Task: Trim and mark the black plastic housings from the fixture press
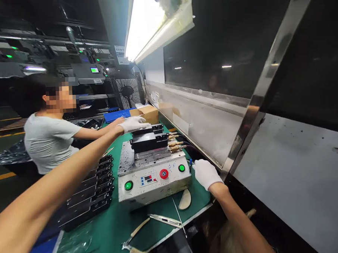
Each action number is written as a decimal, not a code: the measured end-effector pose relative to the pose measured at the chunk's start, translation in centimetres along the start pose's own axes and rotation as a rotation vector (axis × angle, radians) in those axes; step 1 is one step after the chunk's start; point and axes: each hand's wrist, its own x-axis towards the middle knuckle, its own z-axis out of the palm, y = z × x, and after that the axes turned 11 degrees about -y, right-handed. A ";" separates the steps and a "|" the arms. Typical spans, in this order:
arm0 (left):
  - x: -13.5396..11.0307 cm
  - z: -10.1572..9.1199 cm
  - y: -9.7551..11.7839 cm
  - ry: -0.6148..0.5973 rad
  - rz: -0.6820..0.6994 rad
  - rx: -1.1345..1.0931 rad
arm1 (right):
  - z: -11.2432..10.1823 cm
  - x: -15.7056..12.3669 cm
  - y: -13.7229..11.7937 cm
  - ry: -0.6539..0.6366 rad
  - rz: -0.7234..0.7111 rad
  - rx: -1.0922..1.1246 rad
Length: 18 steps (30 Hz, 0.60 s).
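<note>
My left hand (133,124), in a white glove, reaches far forward and lies with fingers stretched flat on a black part (148,129) at the back of a white test fixture (151,172). Another black part (148,141) sits clamped on the fixture, with brass connectors (175,142) at its right. My right hand (205,173), also gloved, is closed around a thin blue pen-like thing (190,163) just right of the fixture's green button (182,168).
A stack of black trays (90,193) lies left of the fixture on the green mat (111,226). Pliers (135,243) and tweezers (166,220) lie near the front edge. A co-worker in a grey shirt (48,141) sits left. A cardboard box (146,113) stands behind.
</note>
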 end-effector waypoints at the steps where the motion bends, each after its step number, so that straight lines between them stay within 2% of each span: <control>1: 0.6 0.0 -0.2 -0.085 0.025 0.018 | -1.2 0.1 -0.9 0.077 -0.035 -0.006; 3: 1.1 0.4 -0.2 -0.181 0.061 0.056 | -3.8 1.1 -3.3 0.265 -0.201 0.035; 5: 1.0 0.6 0.0 -0.197 0.090 0.076 | -6.2 3.3 -6.5 0.404 -0.427 0.104; 7: 0.9 0.4 0.2 -0.207 0.113 0.074 | -7.9 6.3 -9.7 0.399 -0.616 0.107; 9: 0.9 -0.8 0.1 -0.212 0.121 0.056 | -8.7 9.2 -12.3 0.272 -0.730 0.014; 11: 0.9 -3.1 -0.5 -0.168 0.113 0.021 | -8.7 11.3 -14.1 0.107 -0.739 -0.101; 13: 0.0 -6.2 -1.4 -0.059 0.103 -0.035 | -8.5 12.4 -15.0 0.020 -0.686 -0.152; 16: -3.7 -10.3 -3.2 0.086 0.072 -0.123 | -9.3 12.8 -15.4 0.036 -0.647 -0.133; 18: -8.1 -11.5 -4.6 0.132 0.029 -0.182 | -11.4 12.4 -15.6 0.090 -0.654 -0.064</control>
